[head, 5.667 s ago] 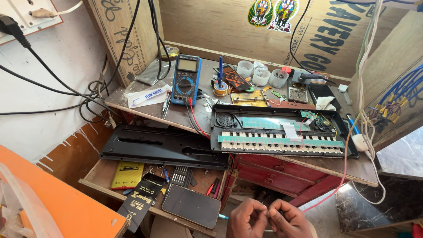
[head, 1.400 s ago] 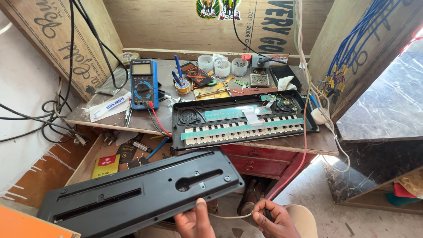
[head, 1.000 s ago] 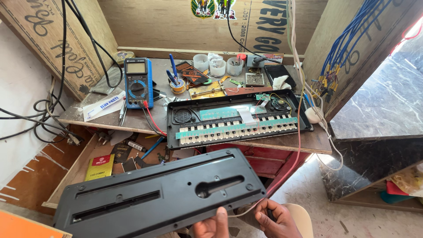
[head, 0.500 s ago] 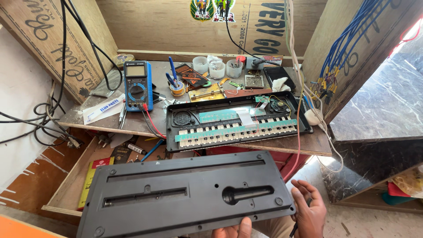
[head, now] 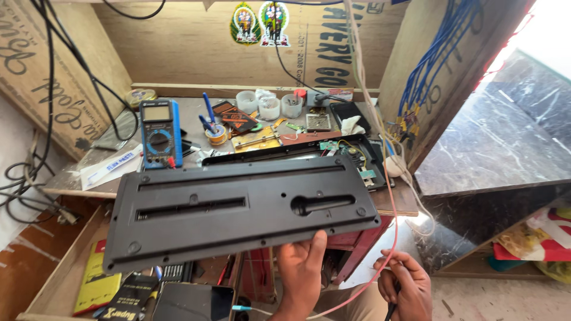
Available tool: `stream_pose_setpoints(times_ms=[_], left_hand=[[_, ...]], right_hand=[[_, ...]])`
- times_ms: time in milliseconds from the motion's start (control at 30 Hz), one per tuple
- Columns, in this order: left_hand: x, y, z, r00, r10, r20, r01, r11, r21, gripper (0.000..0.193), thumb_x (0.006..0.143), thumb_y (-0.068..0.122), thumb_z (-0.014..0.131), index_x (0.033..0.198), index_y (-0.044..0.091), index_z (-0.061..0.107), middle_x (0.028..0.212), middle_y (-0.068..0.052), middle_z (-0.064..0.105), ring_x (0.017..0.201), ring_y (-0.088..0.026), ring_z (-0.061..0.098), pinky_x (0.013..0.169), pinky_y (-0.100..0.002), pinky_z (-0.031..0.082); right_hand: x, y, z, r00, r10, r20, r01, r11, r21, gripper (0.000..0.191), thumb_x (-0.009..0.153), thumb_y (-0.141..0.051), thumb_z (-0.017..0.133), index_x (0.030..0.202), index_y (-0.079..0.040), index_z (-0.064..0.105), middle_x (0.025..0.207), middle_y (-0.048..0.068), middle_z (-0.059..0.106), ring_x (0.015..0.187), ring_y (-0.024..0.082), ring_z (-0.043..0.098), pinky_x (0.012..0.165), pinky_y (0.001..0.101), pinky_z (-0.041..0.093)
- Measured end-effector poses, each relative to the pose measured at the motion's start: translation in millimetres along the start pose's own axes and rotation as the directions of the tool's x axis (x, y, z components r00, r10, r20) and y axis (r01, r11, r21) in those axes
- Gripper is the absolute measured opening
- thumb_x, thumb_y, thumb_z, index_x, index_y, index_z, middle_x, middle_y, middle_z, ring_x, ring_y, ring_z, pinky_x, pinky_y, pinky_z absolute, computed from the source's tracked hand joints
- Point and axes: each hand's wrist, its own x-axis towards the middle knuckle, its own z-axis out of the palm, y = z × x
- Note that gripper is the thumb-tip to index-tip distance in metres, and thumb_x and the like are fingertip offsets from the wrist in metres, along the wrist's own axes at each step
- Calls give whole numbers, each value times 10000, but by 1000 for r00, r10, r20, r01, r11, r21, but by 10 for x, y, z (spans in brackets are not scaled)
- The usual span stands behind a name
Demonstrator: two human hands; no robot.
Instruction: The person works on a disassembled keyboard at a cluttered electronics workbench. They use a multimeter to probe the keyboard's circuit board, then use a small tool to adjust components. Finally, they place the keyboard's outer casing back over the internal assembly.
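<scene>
From the head camera, the left hand (head: 300, 270) comes up from below and grips the near long edge of a long black plastic cover panel (head: 238, 208). Its thumb lies flat against the panel's face and the other fingers are hidden behind. The panel is held up in the air, tilted a little with its right end higher, and it spreads out left and right of that grip, well above the open drawer.

To the right of the grip and lower, the right hand (head: 407, 288) is curled closed around a thin dark cable (head: 391, 309), and a pinkish wire (head: 392, 238) runs up past it towards the bench.

Beyond the grip, behind the panel's far edge, the rest of the opened black device (head: 351, 156) lies on the wooden workbench (head: 392, 202) with small circuit boards showing. Further back and to the left stands a blue multimeter (head: 159, 134). Behind the panel's middle is a roll of solder (head: 217, 134), and three small white cups (head: 269, 107) sit near the back wall.

Below and left of the grip, the drawer holds a yellow packet (head: 95, 279) and a dark flat device (head: 193, 302).
</scene>
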Motion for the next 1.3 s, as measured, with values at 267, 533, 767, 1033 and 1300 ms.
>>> stream_pose_setpoints(times_ms=[267, 533, 767, 1033, 1300], left_hand=[[491, -277, 477, 994, -61, 88, 64, 997, -42, 122, 983, 17, 684, 1097, -22, 664, 1026, -29, 717, 917, -93, 650, 842, -261, 525], [468, -323, 607, 946, -324, 17, 323, 945, 41, 151, 936, 82, 720, 1057, -5, 703, 937, -64, 754, 781, -114, 673, 686, -272, 539], [498, -421, 543, 978, -177, 111, 154, 970, 187, 132, 924, 60, 734, 1036, -9, 722, 976, -38, 775, 871, -78, 700, 789, -241, 565], [488, -342, 408, 979, -178, 96, 139, 937, 320, 84, 938, 60, 722, 903, -15, 708, 801, 1, 729, 750, -45, 639, 678, -260, 526], [538, -99, 87, 990, -68, 124, -3, 866, 500, 221, 918, 125, 751, 797, -37, 663, 665, -43, 672, 589, -79, 610, 590, -326, 496]], right_hand=[[160, -539, 293, 816, -334, 473, 527, 766, -369, 317, 838, -11, 817, 1148, 23, 760, 1054, 149, 779, 712, 86, 595, 580, 232, 468], [759, -1612, 1308, 620, -244, 745, 770, 6, -638, 909, 637, -384, 930, 1431, -115, 578, 1426, 145, 646, 781, 229, 592, 675, 317, 515], [1242, -1913, 1895, 558, 129, 820, 830, -107, -548, 1359, 467, -554, 964, 1528, -39, 289, 1540, 204, 426, 1392, 373, 446, 1037, 462, 446], [1149, -1704, 2591, 644, 474, 600, 752, -249, -610, 1531, 390, -581, 959, 1624, -113, 185, 1562, 129, 391, 1151, 418, 619, 938, 462, 522], [863, -1655, 3118, 613, 527, 588, 770, -236, -593, 1590, 361, -565, 982, 1630, -161, 112, 1684, 125, 261, 1044, 442, 663, 919, 460, 530]])
